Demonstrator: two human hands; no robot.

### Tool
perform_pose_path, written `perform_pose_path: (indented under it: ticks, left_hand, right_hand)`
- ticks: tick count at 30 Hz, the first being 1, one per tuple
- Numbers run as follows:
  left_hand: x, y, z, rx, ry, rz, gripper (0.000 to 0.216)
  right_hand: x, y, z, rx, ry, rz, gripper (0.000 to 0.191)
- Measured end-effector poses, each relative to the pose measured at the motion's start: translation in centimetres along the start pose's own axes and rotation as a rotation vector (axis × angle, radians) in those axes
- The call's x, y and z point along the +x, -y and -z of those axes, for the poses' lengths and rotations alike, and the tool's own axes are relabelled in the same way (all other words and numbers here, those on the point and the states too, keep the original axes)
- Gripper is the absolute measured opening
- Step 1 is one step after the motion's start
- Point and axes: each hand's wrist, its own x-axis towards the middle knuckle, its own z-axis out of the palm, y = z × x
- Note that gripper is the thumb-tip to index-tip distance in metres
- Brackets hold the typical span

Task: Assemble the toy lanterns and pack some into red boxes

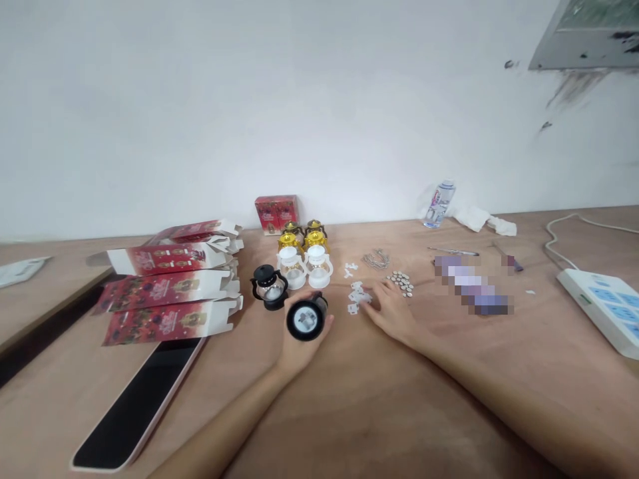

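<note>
My left hand (294, 352) is wrapped round a small black lantern (305, 320), tipped so that its round underside faces me. Inside the black ring of that base a pale disc with greyish parts shows. Over a little pile of white plastic pieces (357, 294) lies my right hand (394, 313), fingers apart and fingertips at the pile's right edge. Just beyond the fingers are several coin cells (401, 283). Left of the held lantern stands another black lantern (269, 287), upright, beside two white lanterns (318, 267) and several gold and bronze ones (315, 241).
Open red cartons (170, 322) lie stacked at left, above a phone (140, 406). Red boxes (277, 214) stand by the wall. Small metal parts (377, 259), a screwdriver-like tool (454, 251), a bottle (439, 204), tissues (472, 218) and a power strip (604, 306) are rightward.
</note>
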Motion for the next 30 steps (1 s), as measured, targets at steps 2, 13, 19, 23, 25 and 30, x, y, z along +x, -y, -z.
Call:
perform_pose_path:
  ticks: [2, 13, 19, 23, 25, 30]
  left_hand:
    - [0.8, 0.5, -0.3, 0.039, 0.060, -0.087, 0.040]
    - [1.9, 1.5, -0.4, 0.107, 0.209, -0.050, 0.033]
    - [1.7, 1.8, -0.8, 0.084, 0.058, 0.024, 0.051]
    - [1.5, 2.0, -0.9, 0.027, 0.065, 0.045, 0.048]
    - [1.4, 2.2, -0.9, 0.013, 0.103, 0.040, 0.047]
    - [1.7, 2.1, -0.6, 0.069, 0.183, 0.003, 0.044]
  right_hand:
    - [0.2, 0.0, -0.2, -0.062, 0.045, 0.024, 0.020]
    - [-0.1, 0.1, 0.1, -0.013, 0.044, 0.095, 0.021]
    - [-0.4, -1.9, 0.7, -0.151, -0.102, 0.077, 0.018]
    - [-0.7, -4.3, 1.4, -0.335, -0.177, -0.032, 0.016]
    - [-0.8, -4.8, 1.6, -0.377, -0.148, -0.078, 0.015]
    - [-0.9, -5.7, 1.3, -0.279, -0.151, -0.173, 0.014]
